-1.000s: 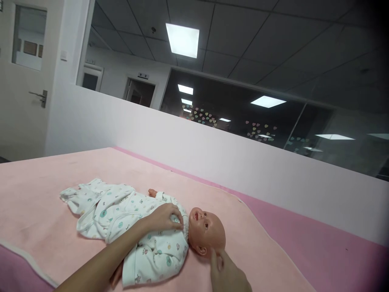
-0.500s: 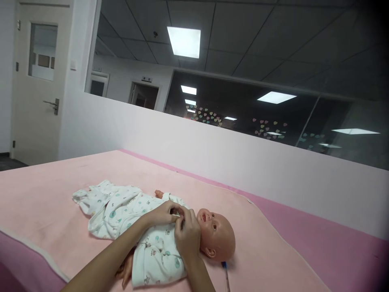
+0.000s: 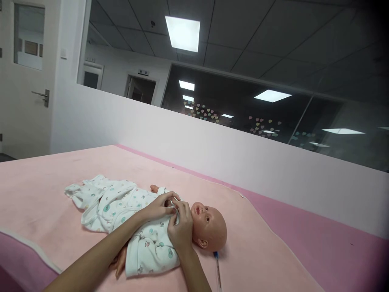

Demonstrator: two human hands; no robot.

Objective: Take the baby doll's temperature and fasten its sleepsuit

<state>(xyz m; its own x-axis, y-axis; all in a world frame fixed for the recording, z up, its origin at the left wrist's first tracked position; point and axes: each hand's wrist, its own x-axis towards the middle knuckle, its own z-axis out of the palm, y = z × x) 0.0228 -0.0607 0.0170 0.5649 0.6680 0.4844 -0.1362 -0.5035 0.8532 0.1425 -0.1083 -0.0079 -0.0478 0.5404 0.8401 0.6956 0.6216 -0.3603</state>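
Note:
A baby doll [image 3: 209, 227] lies on its back, head to the right, dressed in a white baby outfit [image 3: 152, 247] with small coloured prints. At the doll's upper chest, close below its chin, my left hand [image 3: 161, 207] has its fingers curled in a pinch on the outfit's front. Facing it, my right hand [image 3: 181, 228] is closed on the same white cloth, its fingertips almost touching the left ones. What exactly lies between the fingertips is mostly hidden. The doll's brown hand [image 3: 120, 261] shows from under the near sleeve.
A pink blanket [image 3: 252, 251] lies under the doll over a darker pink surface [image 3: 334, 235]. A thin stick with a blue end [image 3: 216, 263], perhaps a thermometer, lies beside the doll's head. Behind rises a white wall [image 3: 188, 138] with a window; a door [image 3: 27, 101] stands at left.
The view has shifted slightly, so everything sits a bit further left and higher. The fingers of both hands have moved a little at the cloth; the doll lies as before.

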